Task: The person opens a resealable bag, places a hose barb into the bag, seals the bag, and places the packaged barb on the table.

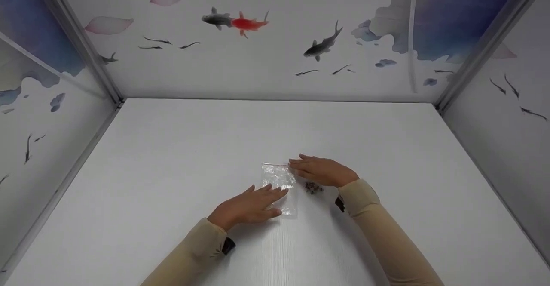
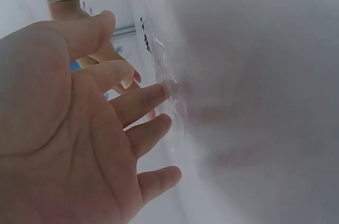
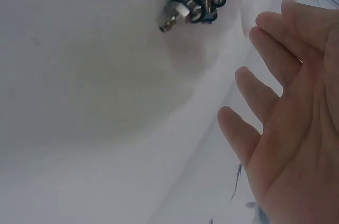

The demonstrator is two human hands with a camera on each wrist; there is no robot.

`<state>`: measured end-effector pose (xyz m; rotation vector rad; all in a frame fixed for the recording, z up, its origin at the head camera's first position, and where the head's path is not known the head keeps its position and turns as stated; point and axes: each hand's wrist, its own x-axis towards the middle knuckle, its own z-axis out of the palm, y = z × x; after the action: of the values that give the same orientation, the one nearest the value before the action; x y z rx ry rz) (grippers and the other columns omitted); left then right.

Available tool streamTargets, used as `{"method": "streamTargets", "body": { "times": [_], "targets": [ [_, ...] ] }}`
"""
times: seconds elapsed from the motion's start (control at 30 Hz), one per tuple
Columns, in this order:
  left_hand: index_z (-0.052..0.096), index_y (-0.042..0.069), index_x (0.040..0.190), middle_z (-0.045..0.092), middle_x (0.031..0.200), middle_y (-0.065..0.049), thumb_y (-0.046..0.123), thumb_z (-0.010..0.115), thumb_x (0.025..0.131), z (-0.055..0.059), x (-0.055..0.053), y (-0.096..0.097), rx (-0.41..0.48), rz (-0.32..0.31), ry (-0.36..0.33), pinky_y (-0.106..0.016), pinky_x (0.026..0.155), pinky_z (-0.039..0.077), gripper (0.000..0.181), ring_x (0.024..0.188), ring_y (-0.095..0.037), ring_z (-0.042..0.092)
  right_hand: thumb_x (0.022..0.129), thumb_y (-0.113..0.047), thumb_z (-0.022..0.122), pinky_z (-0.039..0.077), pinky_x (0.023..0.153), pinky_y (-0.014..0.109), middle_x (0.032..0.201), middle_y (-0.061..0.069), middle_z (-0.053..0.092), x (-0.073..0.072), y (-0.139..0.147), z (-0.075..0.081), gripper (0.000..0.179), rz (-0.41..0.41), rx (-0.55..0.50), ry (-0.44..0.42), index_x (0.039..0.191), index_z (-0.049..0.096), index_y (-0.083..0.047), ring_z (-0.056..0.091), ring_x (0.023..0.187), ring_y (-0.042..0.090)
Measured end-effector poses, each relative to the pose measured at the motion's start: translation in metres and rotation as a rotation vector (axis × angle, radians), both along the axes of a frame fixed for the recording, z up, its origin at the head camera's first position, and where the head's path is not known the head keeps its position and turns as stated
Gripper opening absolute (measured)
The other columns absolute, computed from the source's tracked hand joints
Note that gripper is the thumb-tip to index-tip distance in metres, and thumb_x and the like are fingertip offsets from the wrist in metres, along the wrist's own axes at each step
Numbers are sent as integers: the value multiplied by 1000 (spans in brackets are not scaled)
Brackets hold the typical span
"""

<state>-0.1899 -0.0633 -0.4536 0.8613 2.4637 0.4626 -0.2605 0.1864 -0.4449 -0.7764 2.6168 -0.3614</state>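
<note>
A clear plastic zip bag (image 1: 275, 175) with a thin red line along its top lies flat on the white table. My left hand (image 1: 251, 204) spreads over its lower half, fingers nearly straight; in the left wrist view the fingertips (image 2: 164, 90) come right to the bag's crinkled film (image 2: 177, 102). My right hand (image 1: 324, 170) reaches over the bag's upper right corner with extended fingers and holds nothing. Just below that hand sits a small pile of metal pieces (image 1: 313, 187), silvery and dark in the right wrist view, some like small nuts or rings.
The white table (image 1: 180, 148) is walled in at the back and both sides by panels (image 1: 266, 71) printed with fish and blue shapes. Metal corner posts (image 1: 455, 79) stand at the back corners. Beige sleeves (image 1: 361, 198) and dark wrist straps (image 1: 228, 246) cover both wrists.
</note>
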Motion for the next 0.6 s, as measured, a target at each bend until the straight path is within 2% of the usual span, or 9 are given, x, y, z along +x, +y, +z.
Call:
{"method": "streamTargets", "body": {
  "times": [0.13, 0.3, 0.6],
  "targets": [
    [27, 27, 153, 24, 159, 5, 45, 41, 101, 1, 1, -1, -29, -14, 12, -51, 118, 10, 56, 148, -20, 15, 105, -38, 35, 23, 115, 50, 156, -5, 30, 1, 0, -3, 48, 39, 25, 12, 150, 36, -22, 19, 147, 22],
    [34, 23, 150, 25, 159, 3, 43, 40, 102, 2, 1, -2, -69, -24, 25, -51, 118, 10, 53, 149, -22, 14, 105, -36, 35, 25, 114, 49, 157, -3, 29, 4, 0, -8, 48, 34, 41, 11, 150, 34, -22, 20, 147, 22],
    [36, 21, 150, 22, 160, 1, 44, 42, 101, 1, -7, -11, -106, 11, 45, -52, 118, 9, 54, 149, -23, 11, 105, -34, 36, 25, 115, 47, 157, -3, 29, 9, 2, -9, 49, 58, 48, 39, 151, 32, -20, 21, 147, 22]
  ]
}}
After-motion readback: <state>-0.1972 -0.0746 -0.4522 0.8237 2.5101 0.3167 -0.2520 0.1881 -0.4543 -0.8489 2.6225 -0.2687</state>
